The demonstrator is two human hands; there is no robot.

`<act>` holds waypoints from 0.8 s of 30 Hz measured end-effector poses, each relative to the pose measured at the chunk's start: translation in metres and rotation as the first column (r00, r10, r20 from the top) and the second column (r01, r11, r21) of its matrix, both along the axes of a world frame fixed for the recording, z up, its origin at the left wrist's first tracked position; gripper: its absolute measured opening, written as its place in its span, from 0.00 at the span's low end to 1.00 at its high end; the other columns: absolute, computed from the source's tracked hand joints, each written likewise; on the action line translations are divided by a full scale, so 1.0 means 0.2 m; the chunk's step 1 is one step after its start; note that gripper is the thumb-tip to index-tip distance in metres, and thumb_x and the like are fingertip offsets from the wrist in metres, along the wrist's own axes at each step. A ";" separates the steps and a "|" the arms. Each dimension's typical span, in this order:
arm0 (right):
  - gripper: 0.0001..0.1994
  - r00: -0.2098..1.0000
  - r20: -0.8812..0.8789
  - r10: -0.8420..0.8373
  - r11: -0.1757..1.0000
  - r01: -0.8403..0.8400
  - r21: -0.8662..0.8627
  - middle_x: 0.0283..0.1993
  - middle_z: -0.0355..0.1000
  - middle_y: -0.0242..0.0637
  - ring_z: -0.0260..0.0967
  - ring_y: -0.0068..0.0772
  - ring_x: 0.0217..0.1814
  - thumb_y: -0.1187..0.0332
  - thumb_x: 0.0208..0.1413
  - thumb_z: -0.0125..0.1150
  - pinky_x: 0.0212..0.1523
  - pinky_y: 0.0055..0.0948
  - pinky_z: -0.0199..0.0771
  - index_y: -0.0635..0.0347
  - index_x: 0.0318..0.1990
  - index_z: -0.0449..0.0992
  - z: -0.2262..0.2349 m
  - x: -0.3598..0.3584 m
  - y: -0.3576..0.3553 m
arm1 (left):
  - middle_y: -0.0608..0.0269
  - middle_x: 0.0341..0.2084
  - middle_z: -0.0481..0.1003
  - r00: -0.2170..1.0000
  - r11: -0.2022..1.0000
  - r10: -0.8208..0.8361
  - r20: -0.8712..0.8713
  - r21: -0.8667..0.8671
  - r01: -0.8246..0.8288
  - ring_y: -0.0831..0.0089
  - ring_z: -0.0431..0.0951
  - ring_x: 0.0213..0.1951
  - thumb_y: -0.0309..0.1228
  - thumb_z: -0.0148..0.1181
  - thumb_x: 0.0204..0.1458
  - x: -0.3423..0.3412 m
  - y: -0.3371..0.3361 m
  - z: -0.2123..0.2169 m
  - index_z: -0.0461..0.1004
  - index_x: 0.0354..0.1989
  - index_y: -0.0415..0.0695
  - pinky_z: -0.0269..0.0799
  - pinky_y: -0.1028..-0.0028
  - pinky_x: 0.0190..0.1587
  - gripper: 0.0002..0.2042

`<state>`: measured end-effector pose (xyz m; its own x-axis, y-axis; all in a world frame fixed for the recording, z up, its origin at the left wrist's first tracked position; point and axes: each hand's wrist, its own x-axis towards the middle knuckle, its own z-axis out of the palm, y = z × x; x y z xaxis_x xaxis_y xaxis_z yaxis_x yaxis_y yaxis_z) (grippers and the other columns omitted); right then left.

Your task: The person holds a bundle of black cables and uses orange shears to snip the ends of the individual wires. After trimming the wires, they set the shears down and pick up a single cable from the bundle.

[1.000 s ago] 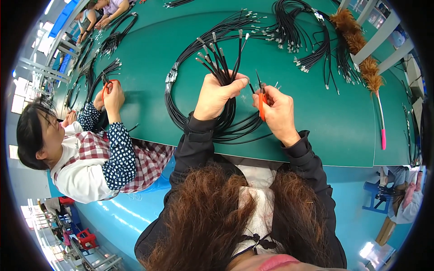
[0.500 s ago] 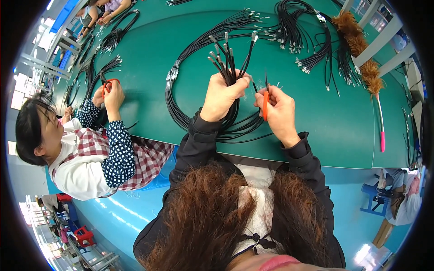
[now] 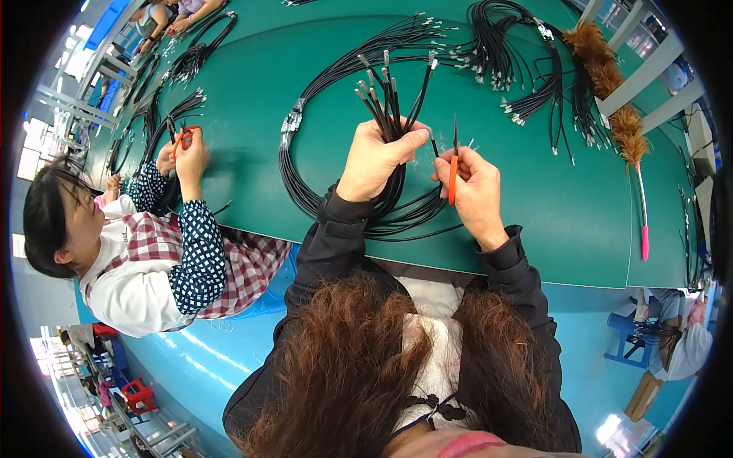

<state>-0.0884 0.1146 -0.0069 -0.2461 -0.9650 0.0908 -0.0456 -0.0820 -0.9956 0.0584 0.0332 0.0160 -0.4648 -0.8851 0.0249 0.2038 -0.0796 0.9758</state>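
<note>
My left hand (image 3: pixel 374 159) is closed round a bunch of black cables (image 3: pixel 396 183), whose silver-tipped ends fan out above the fist. In my right hand (image 3: pixel 477 187) is a pair of scissors (image 3: pixel 453 182) with orange handles, blades pointing away from me. The right fingertips also meet a single black cable end (image 3: pixel 435 148) between the two hands. Whether the scissor blades are parted is too fine to tell. The bunch belongs to a large coil (image 3: pixel 291 164) lying on the green table (image 3: pixel 557 221), bound at its left side with a pale wrap.
More black cable bundles (image 3: pixel 495 53) lie at the far right, beside a brown feather duster (image 3: pixel 628 137) with a pink handle. At my left a co-worker (image 3: pixel 145 259) in a checked apron holds orange-handled scissors (image 3: pixel 184 142). Grey metal bars (image 3: pixel 645 72) rise at the right edge.
The scissors in my right hand have turned a little more upright, and the hand has shifted slightly. My left hand keeps its grip on the cables.
</note>
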 end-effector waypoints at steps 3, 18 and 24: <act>0.09 1.000 0.008 -0.010 1.000 0.010 0.019 0.24 0.73 0.34 0.72 0.17 0.28 0.71 0.53 0.60 0.26 0.17 0.69 0.71 0.34 0.73 0.00 -0.01 -0.01 | 0.68 0.22 0.72 1.000 1.000 0.020 -0.021 0.009 -0.020 0.85 0.64 0.19 0.25 0.62 0.48 -0.02 0.00 -0.02 0.74 0.34 0.34 0.59 0.83 0.23 0.08; 0.09 0.998 0.063 -0.025 0.997 0.020 0.075 0.24 0.73 0.33 0.73 0.17 0.28 0.71 0.54 0.60 0.24 0.16 0.68 0.70 0.35 0.73 -0.07 -0.11 -0.13 | 0.63 0.25 0.74 0.998 0.997 0.018 -0.062 0.080 -0.013 0.85 0.63 0.20 0.24 0.60 0.49 -0.14 -0.12 -0.08 0.74 0.34 0.33 0.59 0.82 0.23 0.07; 0.09 0.999 0.036 -0.034 0.996 0.031 0.080 0.25 0.73 0.33 0.73 0.18 0.28 0.71 0.53 0.61 0.25 0.16 0.68 0.70 0.35 0.73 -0.03 -0.08 -0.09 | 0.66 0.23 0.75 0.999 0.997 0.010 -0.039 0.074 -0.007 0.85 0.66 0.21 0.26 0.63 0.48 -0.11 -0.08 -0.07 0.75 0.34 0.35 0.61 0.83 0.23 0.08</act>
